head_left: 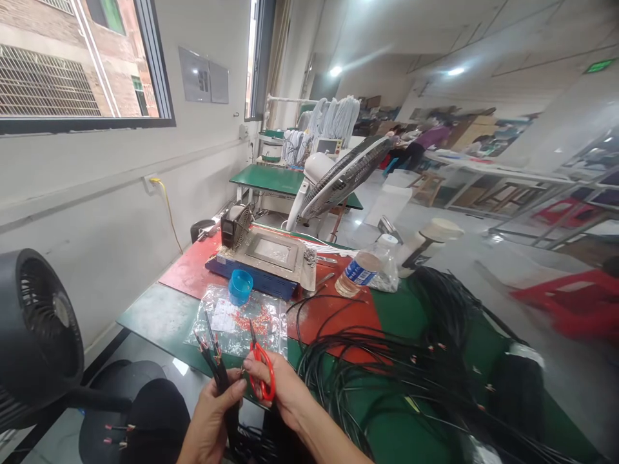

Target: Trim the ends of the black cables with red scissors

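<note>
My left hand (213, 412) is closed around a bundle of black cables (217, 367) whose stripped ends point up and away from me. My right hand (278, 390) grips red-handled scissors (261, 370), blades pointing up beside the cable ends. Both hands hover at the near edge of the green table (145, 316). Just beyond them lies a clear plastic bag (242, 322) with small orange parts, and a blue cup (240, 286) rests on it.
A large tangle of black cables (411, 361) covers the table to the right. A flat grey machine (268, 254) on a red mat, a plastic bottle (360, 272) and a white fan (343, 177) stand behind. A black fan (36, 328) is at left. People work far back.
</note>
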Motion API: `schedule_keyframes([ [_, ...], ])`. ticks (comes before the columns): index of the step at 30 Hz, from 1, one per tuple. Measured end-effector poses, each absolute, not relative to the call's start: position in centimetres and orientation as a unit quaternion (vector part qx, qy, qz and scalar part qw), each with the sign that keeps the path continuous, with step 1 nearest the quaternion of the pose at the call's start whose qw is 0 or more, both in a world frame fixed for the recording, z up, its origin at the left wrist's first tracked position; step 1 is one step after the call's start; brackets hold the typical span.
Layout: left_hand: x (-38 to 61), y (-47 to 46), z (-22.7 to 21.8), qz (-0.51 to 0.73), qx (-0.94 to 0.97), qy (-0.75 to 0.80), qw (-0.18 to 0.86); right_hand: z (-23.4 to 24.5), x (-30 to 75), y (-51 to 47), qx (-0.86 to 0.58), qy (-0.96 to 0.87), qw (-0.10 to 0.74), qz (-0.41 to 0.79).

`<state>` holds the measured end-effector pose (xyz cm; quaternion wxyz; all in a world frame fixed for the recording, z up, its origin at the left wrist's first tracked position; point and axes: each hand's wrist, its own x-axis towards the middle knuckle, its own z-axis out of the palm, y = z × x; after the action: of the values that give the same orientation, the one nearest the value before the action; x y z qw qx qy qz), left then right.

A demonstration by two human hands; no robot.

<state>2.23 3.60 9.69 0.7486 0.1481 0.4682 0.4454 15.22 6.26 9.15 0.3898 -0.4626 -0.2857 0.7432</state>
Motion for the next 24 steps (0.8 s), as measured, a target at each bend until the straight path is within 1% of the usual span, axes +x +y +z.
schedule_keyframes([
  [3,2.2,3.7,9.5,0.446,0.136,0.476,0.746,9.1,15.3,6.1,-0.477,-0.306,0.382,0.73],
  [5,2.2,3.7,9.4,0.447,0.115,0.491,0.739,9.3,15.5,6.0,-0.496,-0.364,0.385,0.688],
  [9,2.1,3.8,9.6,0.453,0.091,0.476,0.748,9.9,16.0,5.6,-0.534,-0.554,0.408,0.492],
  [11,2.0,3.8,9.6,0.454,0.094,0.474,0.749,10.0,16.1,5.5,-0.536,-0.594,0.41,0.437],
  [16,1.9,3.6,9.4,0.446,0.099,0.513,0.727,9.2,16.2,5.3,-0.545,-0.538,0.403,0.502],
  [18,1.9,3.6,9.2,0.451,0.096,0.524,0.716,8.9,16.2,5.1,-0.546,-0.56,0.404,0.474],
  [20,1.8,3.5,9.1,0.456,0.096,0.526,0.712,8.9,16.4,4.7,-0.534,-0.626,0.416,0.386],
  [22,1.8,3.5,9.0,0.463,0.099,0.516,0.714,9.0,16.6,4.3,-0.487,-0.717,0.433,0.249],
  [24,1.8,3.5,9.1,0.463,0.1,0.504,0.722,9.2,16.9,3.9,-0.406,-0.805,0.42,0.108],
])
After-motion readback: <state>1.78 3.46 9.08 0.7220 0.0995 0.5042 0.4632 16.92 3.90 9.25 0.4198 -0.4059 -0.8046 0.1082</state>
